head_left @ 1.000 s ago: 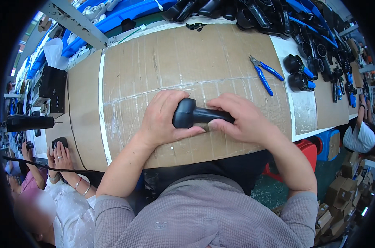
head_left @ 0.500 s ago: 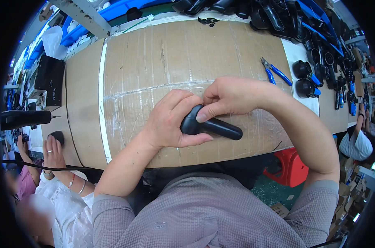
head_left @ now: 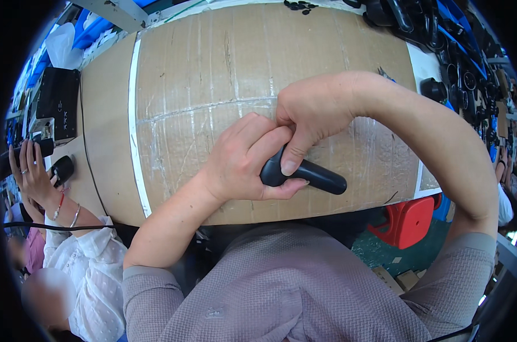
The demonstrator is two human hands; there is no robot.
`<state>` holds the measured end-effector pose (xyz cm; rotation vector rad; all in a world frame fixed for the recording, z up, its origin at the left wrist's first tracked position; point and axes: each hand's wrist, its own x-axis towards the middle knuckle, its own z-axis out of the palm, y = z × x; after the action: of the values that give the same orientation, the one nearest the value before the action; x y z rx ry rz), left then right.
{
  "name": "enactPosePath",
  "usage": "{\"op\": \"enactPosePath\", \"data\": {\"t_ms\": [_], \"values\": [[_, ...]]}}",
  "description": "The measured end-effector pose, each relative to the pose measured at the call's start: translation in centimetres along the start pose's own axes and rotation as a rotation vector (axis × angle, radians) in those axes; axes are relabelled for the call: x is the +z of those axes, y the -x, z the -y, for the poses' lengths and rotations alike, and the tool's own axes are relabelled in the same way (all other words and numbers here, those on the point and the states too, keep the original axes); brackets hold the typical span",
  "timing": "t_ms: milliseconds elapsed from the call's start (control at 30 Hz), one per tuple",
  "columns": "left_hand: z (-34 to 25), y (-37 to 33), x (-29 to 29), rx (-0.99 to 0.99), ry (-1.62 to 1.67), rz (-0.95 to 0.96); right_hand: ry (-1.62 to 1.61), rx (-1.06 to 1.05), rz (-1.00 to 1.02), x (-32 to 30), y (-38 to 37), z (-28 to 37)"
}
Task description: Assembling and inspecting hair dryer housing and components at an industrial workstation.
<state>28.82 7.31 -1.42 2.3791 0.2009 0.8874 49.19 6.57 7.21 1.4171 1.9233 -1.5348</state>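
A black plastic piece with a rounded head and a straight handle (head_left: 325, 178) is held above the cardboard, its handle pointing right and toward me. My left hand (head_left: 235, 159) wraps round the head from the left, thumb along the near side. With its thumb pressed on the head, my right hand (head_left: 309, 122) bends in from the far right; its other fingers are curled behind the head beside the left fingers. What those fingertips touch is hidden. The piece's exact kind cannot be made out.
Cardboard (head_left: 184, 74) covers the table. Blue-handled cutters (head_left: 385, 74) lie partly behind my right forearm. Small black parts (head_left: 300, 6) sit at the far edge, black housings (head_left: 392, 17) at far right. A co-worker's hand (head_left: 33, 171) is at left; a red stool (head_left: 409, 222) stands below.
My view has shifted a little. My right wrist has risen and the hand points more steeply down onto the piece. The co-worker's hand has moved from a black part to a dark tool.
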Motion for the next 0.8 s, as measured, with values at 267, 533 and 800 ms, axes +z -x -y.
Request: {"op": "enactPosePath", "data": {"t_ms": [267, 533, 800], "values": [[1.0, -0.2, -1.7, -0.134, -0.058, -0.052, -0.26, -0.032, -0.464, 2.3, 1.0, -1.2], [2.3, 0.1, -3.4, -0.283, -0.141, -0.38, -1.065, -0.447, -0.959, 7.9, -0.5, -3.8], [2.2, 0.2, -3.4, -0.347, 0.039, -0.341, -0.7, -0.408, -1.027, 8.1, -0.7, -4.0]]}}
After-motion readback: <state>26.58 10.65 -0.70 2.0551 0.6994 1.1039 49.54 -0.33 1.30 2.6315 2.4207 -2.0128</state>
